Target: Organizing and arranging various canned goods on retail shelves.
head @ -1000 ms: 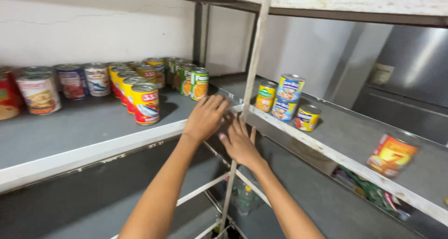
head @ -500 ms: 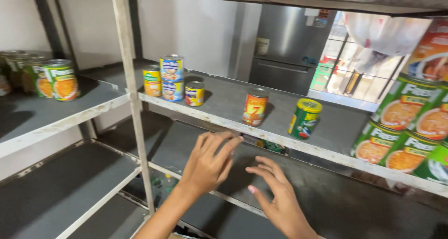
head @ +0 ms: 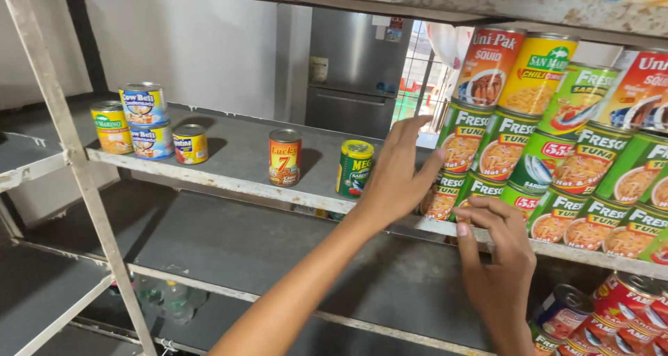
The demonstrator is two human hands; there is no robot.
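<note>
Two bare hands in frame, left hand [head: 398, 182] at centre and right hand [head: 499, 259] at lower right. On the middle shelf [head: 236, 179], six loose cans counted: a yellow can [head: 111, 127] and a blue-and-white stack of two [head: 145, 121] at centre left, one small yellow-and-blue can [head: 190, 144], one red-and-yellow can [head: 284, 157], one green can [head: 355, 168]. At right, a stacked wall of cans [head: 557, 168], mostly green, cut off by the frame edge, so no full count; roughly four red cans [head: 612, 314] at lower right, partly hidden.

Both the left hand [head: 396, 179] and the right hand [head: 497, 248] touch stacked green cans [head: 480, 147].
</note>
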